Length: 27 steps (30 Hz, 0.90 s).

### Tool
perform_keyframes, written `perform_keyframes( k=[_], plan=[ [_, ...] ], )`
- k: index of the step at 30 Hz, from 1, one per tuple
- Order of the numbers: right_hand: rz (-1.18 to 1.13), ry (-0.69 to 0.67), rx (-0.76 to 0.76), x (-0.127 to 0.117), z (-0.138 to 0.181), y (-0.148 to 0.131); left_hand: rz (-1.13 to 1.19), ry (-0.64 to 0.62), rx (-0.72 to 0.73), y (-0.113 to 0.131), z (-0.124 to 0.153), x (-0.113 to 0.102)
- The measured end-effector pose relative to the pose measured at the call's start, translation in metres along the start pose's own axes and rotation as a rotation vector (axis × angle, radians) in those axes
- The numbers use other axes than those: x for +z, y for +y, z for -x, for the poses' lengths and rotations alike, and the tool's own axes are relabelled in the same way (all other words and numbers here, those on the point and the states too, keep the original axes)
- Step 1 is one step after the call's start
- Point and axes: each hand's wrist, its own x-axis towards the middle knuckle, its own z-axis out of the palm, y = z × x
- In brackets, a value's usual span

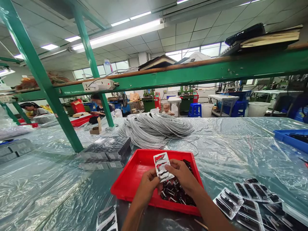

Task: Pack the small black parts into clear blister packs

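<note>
Both hands hold a small clear plastic blister tray (pixel 161 163) with several compartments, tilted up over a red bin (pixel 127 175). My left hand (pixel 147 186) pinches its lower left edge, fingers closed. Closed on its right side is my right hand (pixel 183 175), thumb lying across the front. Glare and red show-through make the compartments' contents hard to tell. Beneath the hands, a heap of small black-and-silver parts (pixel 174 192) fills the right side of the bin. Another blister tray (pixel 107 219) lies at the bin's lower left.
Filled blister trays (pixel 228 202) lie piled at the right. Behind the bin rests a big coil of grey cable (pixel 154 128); grey boxes (pixel 106 152) are stacked at its left. A blue bin (pixel 292 139) stands far right. Green posts (pixel 57 109) and a shelf beam (pixel 168 75) cross ahead.
</note>
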Motion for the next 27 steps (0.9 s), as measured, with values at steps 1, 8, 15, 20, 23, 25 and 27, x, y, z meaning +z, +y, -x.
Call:
perform_keyframes(
  k=[1, 8, 15, 20, 23, 25, 27],
  plan=[
    [-0.055, -0.008, 0.019, 0.0, -0.002, 0.005, 0.022, 0.013, -0.006, 0.0, 0.0, 0.001],
    [0.367, 0.317, -0.087, 0.004, -0.006, 0.016, -0.016, 0.142, 0.0, -0.01, -0.006, 0.001],
    [0.831, 0.087, -0.324, 0.004, 0.005, -0.003, -0.073, 0.126, 0.057, -0.007, -0.005, -0.006],
    [0.774, -0.024, -0.252, 0.001, 0.005, -0.002, -0.156, 0.111, 0.079, -0.005, -0.001, -0.008],
    [0.789, -0.022, -0.264, 0.003, 0.004, -0.001, -0.22, 0.145, 0.119, -0.008, -0.001, -0.004],
    [0.836, 0.038, -0.245, 0.003, 0.003, -0.001, -0.302, 0.203, 0.151, -0.011, -0.001, 0.0],
    [0.871, 0.118, -0.204, 0.0, 0.001, -0.004, -0.405, 0.258, 0.18, -0.011, 0.0, 0.002]
  ],
)
